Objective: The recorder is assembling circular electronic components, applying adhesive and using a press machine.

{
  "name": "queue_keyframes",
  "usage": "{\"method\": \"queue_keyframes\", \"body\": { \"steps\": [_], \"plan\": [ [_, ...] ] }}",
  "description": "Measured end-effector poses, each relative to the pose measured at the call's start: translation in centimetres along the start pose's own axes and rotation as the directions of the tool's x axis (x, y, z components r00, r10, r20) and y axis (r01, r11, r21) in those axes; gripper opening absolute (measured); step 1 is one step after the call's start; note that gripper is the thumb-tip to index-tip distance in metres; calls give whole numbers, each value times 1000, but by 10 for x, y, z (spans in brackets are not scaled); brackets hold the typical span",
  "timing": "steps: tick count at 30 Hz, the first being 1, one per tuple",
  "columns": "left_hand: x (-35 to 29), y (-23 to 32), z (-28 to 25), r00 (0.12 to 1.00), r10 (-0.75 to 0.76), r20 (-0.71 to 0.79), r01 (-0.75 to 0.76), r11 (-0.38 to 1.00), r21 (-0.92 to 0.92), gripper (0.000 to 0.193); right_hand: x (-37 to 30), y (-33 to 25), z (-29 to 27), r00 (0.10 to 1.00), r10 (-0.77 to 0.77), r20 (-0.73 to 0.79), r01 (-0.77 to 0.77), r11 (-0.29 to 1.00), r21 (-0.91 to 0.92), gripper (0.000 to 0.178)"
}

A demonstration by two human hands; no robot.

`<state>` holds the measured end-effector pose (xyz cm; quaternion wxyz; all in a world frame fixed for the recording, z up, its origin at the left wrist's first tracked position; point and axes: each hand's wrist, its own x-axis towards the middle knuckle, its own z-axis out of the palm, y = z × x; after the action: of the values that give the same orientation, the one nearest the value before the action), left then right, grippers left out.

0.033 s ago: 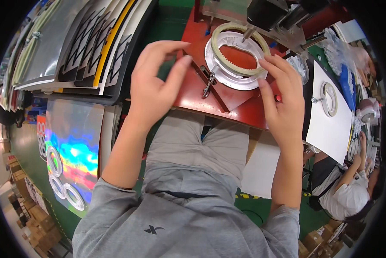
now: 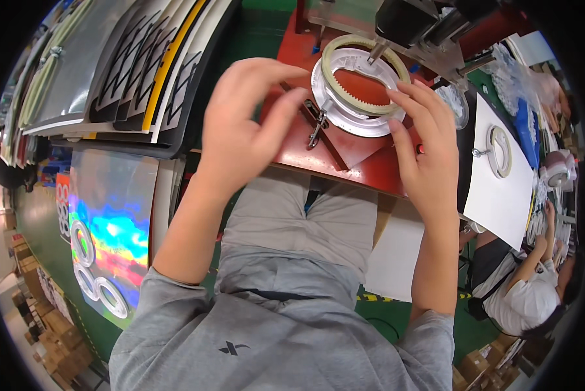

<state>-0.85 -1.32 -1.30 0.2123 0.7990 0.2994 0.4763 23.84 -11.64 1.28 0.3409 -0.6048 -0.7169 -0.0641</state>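
Observation:
A cream toothed ring (image 2: 344, 49) lies on a round white plate (image 2: 361, 124), which sits on a red fixture base (image 2: 364, 166) in front of me. My left hand (image 2: 243, 127) hovers just left of the plate with curled fingers and the thumb pointing at the ring; nothing is in it. A small metal lever (image 2: 317, 128) lies on the base under that thumb. My right hand (image 2: 426, 153) rests on the right side, its fingertips touching the rim of the ring and plate without closing around them.
A dark machine head (image 2: 410, 23) hangs over the ring's far edge. Stacked patterned sheets (image 2: 129, 72) lie at upper left, and a rainbow foil sheet with rings (image 2: 107, 234) at left. A white sheet (image 2: 501, 195) bearing another ring (image 2: 499, 151) lies right. Another person (image 2: 527, 293) sits at lower right.

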Motion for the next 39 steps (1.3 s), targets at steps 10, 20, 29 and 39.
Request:
{"method": "queue_keyframes", "body": {
  "steps": [10,20,29,39],
  "plan": [
    [21,22,28,917,302,259,-351,921,170,15,4,16,13,998,-46,39,43,997,67,22],
    [32,24,0,898,236,371,-245,969,-23,12,3,11,15,992,-124,15,123,990,63,23],
    [30,8,2,890,162,427,-157,987,-47,10,2,5,25,995,-65,-78,69,996,60,22],
    [33,2,4,877,191,442,-166,982,-94,10,5,3,18,998,-47,-39,50,996,73,22]
  ]
}}
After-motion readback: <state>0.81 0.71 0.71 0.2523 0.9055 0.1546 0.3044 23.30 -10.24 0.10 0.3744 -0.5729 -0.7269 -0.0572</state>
